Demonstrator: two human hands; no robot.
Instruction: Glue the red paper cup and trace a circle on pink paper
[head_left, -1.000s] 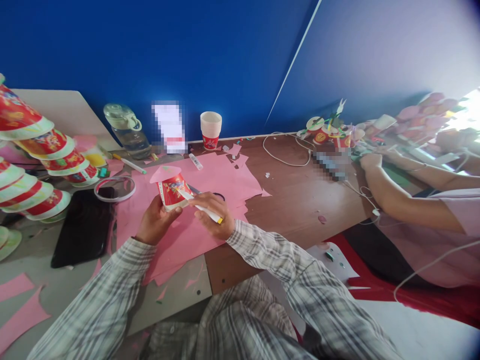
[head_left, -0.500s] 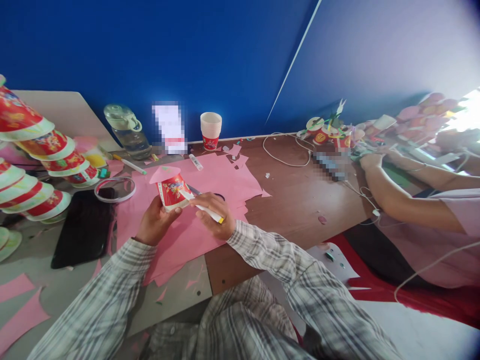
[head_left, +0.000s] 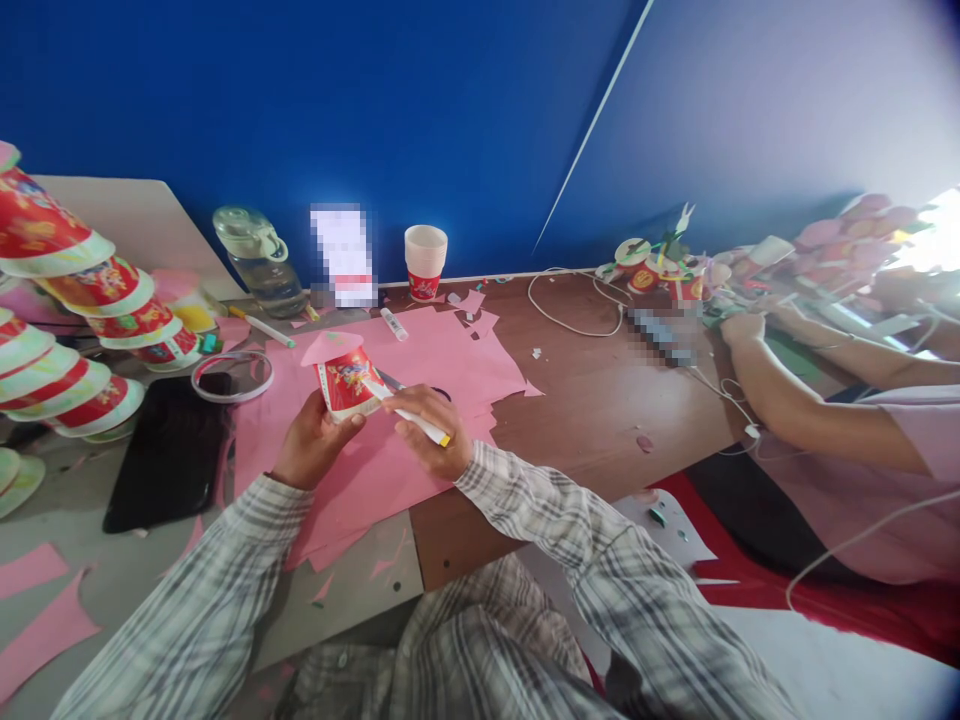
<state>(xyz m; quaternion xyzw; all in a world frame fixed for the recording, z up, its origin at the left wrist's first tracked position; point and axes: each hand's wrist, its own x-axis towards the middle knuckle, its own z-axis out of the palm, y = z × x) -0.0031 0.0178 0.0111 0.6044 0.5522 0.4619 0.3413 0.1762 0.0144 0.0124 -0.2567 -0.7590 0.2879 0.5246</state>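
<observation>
The cup (head_left: 343,380) is clasped by the left grip (head_left: 311,448), left of frame centre; a pen (head_left: 411,417) is pinched by the right grip (head_left: 429,428), tip touching the cup. Pink paper (head_left: 457,358) is spread below on the worktop (head_left: 600,400).

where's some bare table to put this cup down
For the cup in your left hand: the bare brown tabletop between the pink paper and the co-worker's forearm, this side of the white cable. Right hand holds a pen. Crowded: the left side, with stacked cups, black phone, tape ring.
</observation>
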